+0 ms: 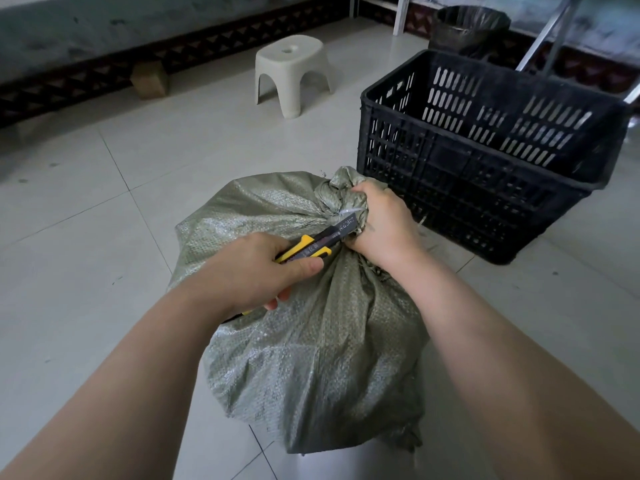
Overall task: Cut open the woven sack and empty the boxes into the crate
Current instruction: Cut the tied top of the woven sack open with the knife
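Observation:
A grey-green woven sack [311, 341] stands full on the tiled floor in front of me, its top bunched and tied. My right hand [384, 220] grips the bunched neck of the sack. My left hand [256, 268] holds a yellow and black utility knife [318, 242], whose blade tip touches the tie at the neck just under my right hand's fingers. A black slatted plastic crate [485, 188] stands on the floor to the right, just behind the sack. The boxes are hidden inside the sack.
A white plastic stool [292, 72] stands farther back on the floor. A cardboard box [150, 79] rests against the wall at left. A bin with a black liner [471, 27] and metal frame legs [540, 39] are behind the crate.

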